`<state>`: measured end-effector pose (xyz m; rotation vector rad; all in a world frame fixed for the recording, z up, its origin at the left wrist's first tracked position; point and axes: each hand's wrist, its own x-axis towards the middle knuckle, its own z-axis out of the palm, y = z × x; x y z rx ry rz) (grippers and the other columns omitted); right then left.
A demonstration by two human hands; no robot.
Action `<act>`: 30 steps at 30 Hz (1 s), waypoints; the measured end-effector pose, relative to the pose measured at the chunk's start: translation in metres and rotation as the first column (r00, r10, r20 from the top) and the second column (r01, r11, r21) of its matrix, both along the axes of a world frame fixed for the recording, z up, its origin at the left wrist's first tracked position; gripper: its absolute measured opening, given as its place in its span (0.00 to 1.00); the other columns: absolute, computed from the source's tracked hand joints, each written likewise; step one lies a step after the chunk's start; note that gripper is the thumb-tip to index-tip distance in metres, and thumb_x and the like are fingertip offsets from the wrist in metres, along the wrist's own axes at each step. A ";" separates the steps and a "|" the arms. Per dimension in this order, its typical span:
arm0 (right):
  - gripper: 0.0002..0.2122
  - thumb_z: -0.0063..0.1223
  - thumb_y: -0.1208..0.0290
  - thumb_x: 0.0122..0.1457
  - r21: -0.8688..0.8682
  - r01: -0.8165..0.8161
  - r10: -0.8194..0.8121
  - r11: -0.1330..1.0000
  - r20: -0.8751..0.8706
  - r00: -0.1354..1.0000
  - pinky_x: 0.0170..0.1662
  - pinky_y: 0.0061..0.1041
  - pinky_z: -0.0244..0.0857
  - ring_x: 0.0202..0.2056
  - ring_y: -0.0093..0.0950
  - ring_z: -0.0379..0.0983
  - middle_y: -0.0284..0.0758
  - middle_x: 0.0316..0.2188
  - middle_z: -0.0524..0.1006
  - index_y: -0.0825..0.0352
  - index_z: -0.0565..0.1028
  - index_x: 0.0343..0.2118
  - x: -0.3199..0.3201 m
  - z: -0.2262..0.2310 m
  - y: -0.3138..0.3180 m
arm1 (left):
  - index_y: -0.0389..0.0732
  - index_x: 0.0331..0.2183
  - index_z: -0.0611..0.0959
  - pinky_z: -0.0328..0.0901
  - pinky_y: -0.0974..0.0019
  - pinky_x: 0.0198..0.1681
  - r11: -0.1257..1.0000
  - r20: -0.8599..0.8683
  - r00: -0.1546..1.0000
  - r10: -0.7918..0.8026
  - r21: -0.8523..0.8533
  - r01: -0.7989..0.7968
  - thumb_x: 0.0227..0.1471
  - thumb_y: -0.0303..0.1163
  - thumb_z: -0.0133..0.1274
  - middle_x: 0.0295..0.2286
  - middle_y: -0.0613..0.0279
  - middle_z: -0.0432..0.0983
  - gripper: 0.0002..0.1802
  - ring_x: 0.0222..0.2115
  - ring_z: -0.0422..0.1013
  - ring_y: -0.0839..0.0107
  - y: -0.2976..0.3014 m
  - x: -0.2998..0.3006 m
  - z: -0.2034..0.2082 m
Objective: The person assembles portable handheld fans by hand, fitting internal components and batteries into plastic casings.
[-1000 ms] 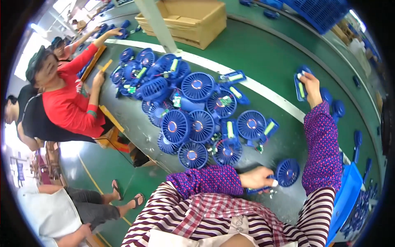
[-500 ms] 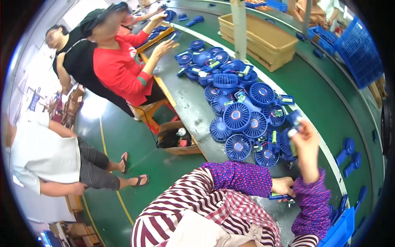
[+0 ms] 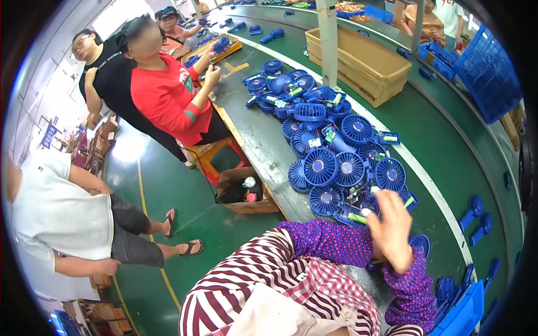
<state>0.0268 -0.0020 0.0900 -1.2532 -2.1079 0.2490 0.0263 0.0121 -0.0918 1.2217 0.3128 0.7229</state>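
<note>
Head view: the right hand (image 3: pixel 390 229) is raised over the green worktop (image 3: pixel 263 145), fingers partly curled, touching a blue fan part (image 3: pixel 353 213) at the near edge of the fan pile (image 3: pixel 336 151). No firm grip is discernible. The left hand is hidden behind the right forearm; its state cannot be told. A cardboard box (image 3: pixel 364 64) stands beyond the pile.

Blue fan housing (image 3: pixel 354 214): flat tray-like plastic part with green component inside, lying at near end of pile, on green work surface; right hand's fingertips touch its edge. Pile of blue round fan grilles (image 3: pixel 336 162): circular, ribbed, pale centre hubs, heaped loosely, overlapping, some tilted, mixed with housings bearing small green-white parts; pile runs along table's near edge.
</note>
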 end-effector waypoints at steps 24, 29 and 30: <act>0.14 0.57 0.82 0.36 0.247 0.463 -0.430 0.851 -0.177 0.885 0.36 0.31 0.64 0.34 0.38 0.70 0.41 0.35 0.73 0.72 0.72 0.31 0.108 -0.063 -0.085 | 0.34 0.34 0.73 0.69 0.68 0.20 0.748 -0.167 0.961 -0.221 -0.661 0.057 0.56 0.37 0.41 0.23 0.55 0.74 0.14 0.18 0.72 0.68 0.006 -0.031 0.097; 0.13 0.58 0.82 0.34 0.372 0.399 -0.391 0.838 -0.100 0.915 0.34 0.32 0.64 0.30 0.37 0.71 0.39 0.30 0.73 0.71 0.73 0.28 0.111 -0.061 -0.071 | 0.34 0.35 0.73 0.69 0.68 0.21 0.756 -0.178 0.942 -0.285 -0.645 0.107 0.58 0.35 0.37 0.23 0.57 0.74 0.15 0.18 0.72 0.68 0.006 -0.028 0.098; 0.13 0.58 0.82 0.34 0.375 0.395 -0.385 0.839 -0.104 0.917 0.34 0.32 0.64 0.30 0.37 0.71 0.39 0.30 0.73 0.71 0.73 0.28 0.110 -0.060 -0.069 | 0.34 0.36 0.73 0.69 0.69 0.20 0.756 -0.173 0.942 -0.288 -0.645 0.113 0.58 0.35 0.37 0.23 0.57 0.74 0.15 0.18 0.72 0.68 0.006 -0.028 0.098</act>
